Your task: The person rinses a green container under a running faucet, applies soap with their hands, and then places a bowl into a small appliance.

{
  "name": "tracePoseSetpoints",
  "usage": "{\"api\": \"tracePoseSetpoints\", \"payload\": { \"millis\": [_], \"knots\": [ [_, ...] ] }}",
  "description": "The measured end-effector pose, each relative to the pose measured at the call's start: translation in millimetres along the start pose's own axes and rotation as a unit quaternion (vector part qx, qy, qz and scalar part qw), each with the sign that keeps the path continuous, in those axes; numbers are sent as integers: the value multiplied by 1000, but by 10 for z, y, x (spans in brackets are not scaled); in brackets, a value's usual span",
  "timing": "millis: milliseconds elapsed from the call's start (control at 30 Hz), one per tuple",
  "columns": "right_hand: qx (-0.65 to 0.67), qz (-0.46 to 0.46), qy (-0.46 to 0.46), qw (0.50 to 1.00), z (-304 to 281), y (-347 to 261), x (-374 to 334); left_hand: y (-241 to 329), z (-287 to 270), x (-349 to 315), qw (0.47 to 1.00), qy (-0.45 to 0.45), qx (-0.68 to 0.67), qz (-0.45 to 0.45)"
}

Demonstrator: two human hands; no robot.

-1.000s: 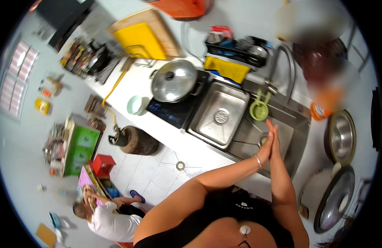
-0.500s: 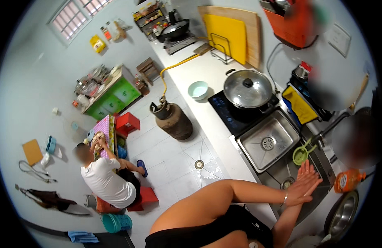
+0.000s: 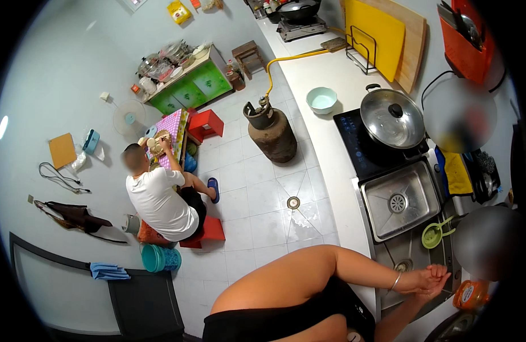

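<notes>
Over the sink's lower basin (image 3: 391, 249), my left hand (image 3: 416, 280) and my right hand (image 3: 434, 290) are clasped together, fingers curled round each other. A silver-coloured bangle circles my left wrist. No tool or dish shows between the palms, though their inner sides are hidden. Just beyond the fingers, a small light-green strainer (image 3: 431, 235) with a handle rests in the basin. An orange bottle (image 3: 471, 294) stands close by at the right. A round metal drain (image 3: 403, 265) lies beside my left wrist.
A steel tray-like basin (image 3: 400, 219) adjoins the sink. Behind it, a lidded pan (image 3: 393, 121) sits on a black induction cooker (image 3: 354, 149), near a pale bowl (image 3: 321, 100). A gas cylinder (image 3: 272, 137) stands on the floor. At left, another person (image 3: 160, 202) sits at a small table.
My hands have gone from lying flat, palm against palm, to clasped with curled fingers. The whole view has swung, so the room's contents sit farther right in the picture.
</notes>
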State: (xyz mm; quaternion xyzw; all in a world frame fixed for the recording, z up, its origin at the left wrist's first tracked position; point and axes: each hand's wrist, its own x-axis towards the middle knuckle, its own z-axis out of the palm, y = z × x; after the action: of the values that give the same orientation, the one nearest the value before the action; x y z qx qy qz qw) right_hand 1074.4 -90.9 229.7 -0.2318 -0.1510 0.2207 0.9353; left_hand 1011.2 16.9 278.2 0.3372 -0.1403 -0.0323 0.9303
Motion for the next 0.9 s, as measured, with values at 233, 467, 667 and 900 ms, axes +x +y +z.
{"api": "tracePoseSetpoints", "payload": {
  "millis": [233, 467, 667, 900],
  "knots": [
    [-77, 64, 249, 963, -394, 241, -76, 144, -420, -69, 842, -73, 535, -2],
    [-62, -33, 186, 980, 289, 392, 208, 166, -327, 290, 961, 41, 271, -30],
    [-100, 3, 151, 984, -415, 185, 61, 123, -303, 11, 939, 33, 337, 66],
    [-192, 69, 311, 928, -669, 784, -75, -492, -1066, 176, 739, 71, 667, -53]
  ]
}}
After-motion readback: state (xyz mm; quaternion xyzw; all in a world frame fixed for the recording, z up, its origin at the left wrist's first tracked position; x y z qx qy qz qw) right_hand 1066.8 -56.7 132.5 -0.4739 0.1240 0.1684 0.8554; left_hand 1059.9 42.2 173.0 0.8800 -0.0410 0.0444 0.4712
